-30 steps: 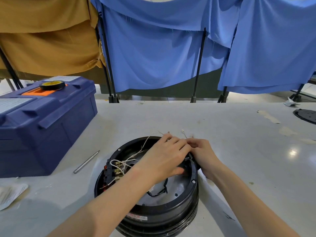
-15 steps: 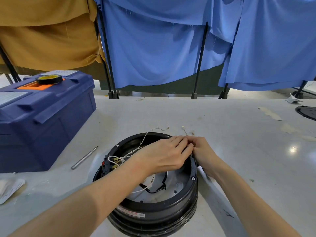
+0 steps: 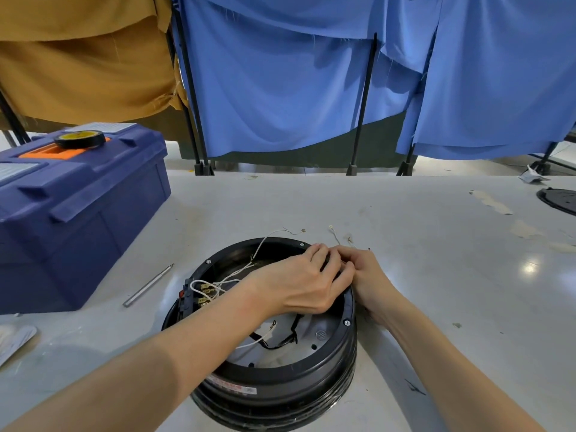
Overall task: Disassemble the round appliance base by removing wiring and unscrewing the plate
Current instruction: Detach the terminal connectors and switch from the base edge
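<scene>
The round black appliance base sits open side up on the pale grey table, directly in front of you, near the table's front edge. Its wall is smooth, glossy plastic, ribbed in rings towards the bottom, with a white-and-red label on the near side. Small screw heads stud the top rim. Inside lies a flat grey metal plate, dull in finish, with small round holes.

Thin white wires loop from a black terminal block with brass tabs at the left inner wall. Some run across the cavity and over the far rim, ending in small ring terminals above the table. A black wire curls on the plate.

Your left hand reaches across the cavity; your right hand comes in from outside the wall. Both meet at the far right rim, fingers curled, knuckles touching. The fingertips are hidden under the hands, so you cannot tell whether either hand pinches a wire or only curls against the rim.

To the left stands a dark blue moulded plastic toolbox, cut off at the frame edge, with a black roll of tape on its orange top panel. A slim metal rod lies between toolbox and base. A black disc is cut off at the right edge.
</scene>
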### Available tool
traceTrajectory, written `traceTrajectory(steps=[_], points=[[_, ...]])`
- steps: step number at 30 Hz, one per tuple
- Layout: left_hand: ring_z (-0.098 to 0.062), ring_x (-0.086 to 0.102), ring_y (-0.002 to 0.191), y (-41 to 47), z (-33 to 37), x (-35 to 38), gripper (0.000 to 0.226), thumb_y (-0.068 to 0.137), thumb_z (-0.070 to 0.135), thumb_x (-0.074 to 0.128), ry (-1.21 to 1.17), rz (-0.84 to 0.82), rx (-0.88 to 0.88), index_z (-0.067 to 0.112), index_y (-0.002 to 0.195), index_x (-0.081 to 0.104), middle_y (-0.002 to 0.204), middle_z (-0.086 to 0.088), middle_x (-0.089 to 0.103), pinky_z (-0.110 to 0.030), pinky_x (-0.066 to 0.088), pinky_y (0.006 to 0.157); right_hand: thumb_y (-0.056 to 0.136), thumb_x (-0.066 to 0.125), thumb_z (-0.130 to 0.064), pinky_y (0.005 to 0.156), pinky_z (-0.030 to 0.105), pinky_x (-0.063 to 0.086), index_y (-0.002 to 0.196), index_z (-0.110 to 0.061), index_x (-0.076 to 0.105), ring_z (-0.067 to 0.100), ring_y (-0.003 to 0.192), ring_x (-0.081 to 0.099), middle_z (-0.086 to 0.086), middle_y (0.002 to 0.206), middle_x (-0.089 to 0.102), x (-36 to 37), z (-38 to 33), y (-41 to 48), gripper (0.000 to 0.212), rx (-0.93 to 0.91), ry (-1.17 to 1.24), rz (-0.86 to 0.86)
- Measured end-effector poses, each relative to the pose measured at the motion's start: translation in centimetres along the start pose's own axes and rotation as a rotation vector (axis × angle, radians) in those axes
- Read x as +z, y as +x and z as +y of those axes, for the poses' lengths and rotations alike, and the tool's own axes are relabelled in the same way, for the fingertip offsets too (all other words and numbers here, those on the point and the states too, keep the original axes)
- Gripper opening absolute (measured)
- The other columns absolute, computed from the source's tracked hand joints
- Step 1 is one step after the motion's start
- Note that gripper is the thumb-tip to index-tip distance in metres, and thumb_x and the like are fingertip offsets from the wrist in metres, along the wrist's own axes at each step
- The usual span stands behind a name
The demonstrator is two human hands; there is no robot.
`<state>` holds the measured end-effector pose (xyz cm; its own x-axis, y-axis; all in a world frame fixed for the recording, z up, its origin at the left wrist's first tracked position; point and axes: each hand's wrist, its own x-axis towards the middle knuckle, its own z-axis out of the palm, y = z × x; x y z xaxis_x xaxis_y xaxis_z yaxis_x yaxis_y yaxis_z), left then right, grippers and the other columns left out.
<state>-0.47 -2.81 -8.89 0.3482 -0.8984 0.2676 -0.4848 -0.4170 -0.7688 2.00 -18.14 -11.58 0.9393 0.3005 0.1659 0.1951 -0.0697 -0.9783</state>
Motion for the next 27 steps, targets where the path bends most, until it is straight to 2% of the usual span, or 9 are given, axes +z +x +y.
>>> traceTrajectory(steps=[10,14,18,22,24,27], points=[[-0.036,0.067,0.080,0.01,0.07,-0.14,0.036,0.097,0.006,0.030,-0.022,0.045,-0.010,-0.007,0.116,0.057,0.097,-0.024,0.067,-0.040,0.056,0.077,0.087,0.043,0.010,0.075,0.039,0.058,0.092,-0.017,0.076,0.022,0.082,0.072,0.012,0.086,0.075,-0.22,0.27,0.10,0.042,0.005,-0.026,-0.001],[-0.035,0.066,0.081,-0.13,0.07,-0.16,0.034,0.097,0.005,0.031,-0.027,0.066,-0.015,-0.007,0.115,0.058,0.097,-0.023,0.066,-0.039,0.056,0.077,0.087,0.045,0.010,0.074,0.038,0.059,0.093,-0.015,0.075,0.024,0.083,0.072,0.012,0.086,0.075,-0.30,0.22,0.02,0.040,0.003,-0.011,-0.007],[-0.029,0.066,0.084,-0.22,-0.08,-0.28,0.035,0.097,0.007,0.031,-0.140,0.099,-0.074,0.000,0.108,0.063,0.098,-0.016,0.068,-0.036,0.054,0.080,0.085,0.044,0.013,0.067,0.029,0.059,0.094,-0.011,0.074,0.020,0.077,0.072,0.013,0.084,0.075,-0.22,0.06,-0.02,0.039,-0.009,0.009,-0.017],[-0.029,0.067,0.099,-0.43,-0.28,-0.14,0.038,0.095,0.015,0.035,-0.180,0.125,-0.099,0.001,0.118,0.063,0.108,-0.016,0.069,-0.035,0.053,0.087,0.084,0.040,0.014,0.057,0.026,0.054,0.089,-0.006,0.072,0.020,0.068,0.069,0.018,0.077,0.071,-0.14,-0.03,-0.07,0.038,0.021,0.036,-0.016],[-0.029,0.067,0.101,-0.35,-0.15,-0.15,0.041,0.094,0.016,0.034,-0.161,0.114,-0.116,0.001,0.119,0.063,0.110,-0.018,0.069,-0.035,0.053,0.089,0.085,0.040,0.014,0.055,0.023,0.053,0.088,-0.007,0.072,0.017,0.066,0.068,0.011,0.073,0.071,-0.08,-0.01,-0.08,0.039,0.031,0.037,-0.007],[-0.029,0.068,0.102,-0.17,-0.20,-0.08,0.044,0.092,0.018,0.032,-0.157,0.084,-0.152,0.000,0.116,0.065,0.109,-0.018,0.070,-0.035,0.053,0.091,0.092,0.045,0.007,0.061,0.022,0.053,0.091,-0.010,0.073,0.013,0.071,0.069,0.002,0.074,0.073,-0.04,-0.04,-0.02,0.033,0.024,0.015,-0.007]])
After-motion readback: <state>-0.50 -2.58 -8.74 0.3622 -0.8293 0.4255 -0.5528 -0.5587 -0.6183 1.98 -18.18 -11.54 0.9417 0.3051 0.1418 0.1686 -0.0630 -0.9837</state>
